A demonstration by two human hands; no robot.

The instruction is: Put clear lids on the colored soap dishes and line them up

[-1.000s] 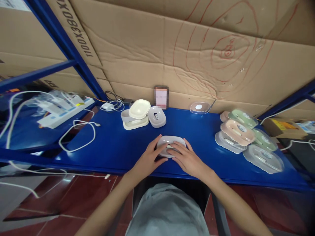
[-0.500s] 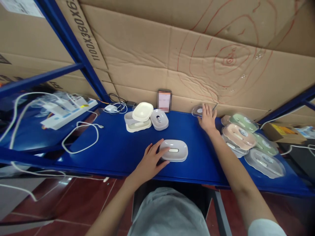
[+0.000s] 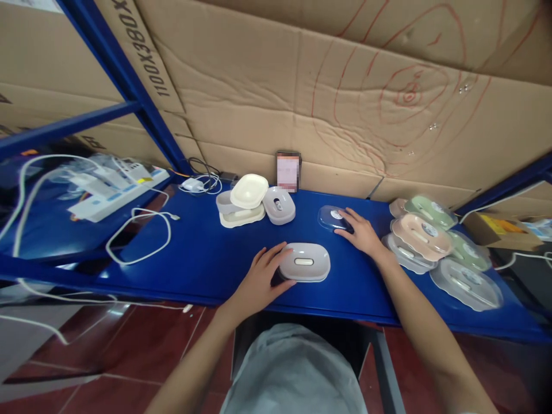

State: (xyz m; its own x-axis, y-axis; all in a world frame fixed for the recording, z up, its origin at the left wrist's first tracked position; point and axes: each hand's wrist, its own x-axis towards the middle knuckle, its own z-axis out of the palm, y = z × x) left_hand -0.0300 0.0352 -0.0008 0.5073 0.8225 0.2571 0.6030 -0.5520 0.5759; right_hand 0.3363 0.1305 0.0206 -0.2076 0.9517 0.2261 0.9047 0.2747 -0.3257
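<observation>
Between both hands, grey soap dish [image 3: 304,262] on shelf [image 3: 202,253].

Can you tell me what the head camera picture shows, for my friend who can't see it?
A person's left hand rests on a grey oval dish on a blue shelf, while the right hand touches a clear lid farther back. More oval dishes are stacked to the right and behind, with white cables on the left.
</observation>
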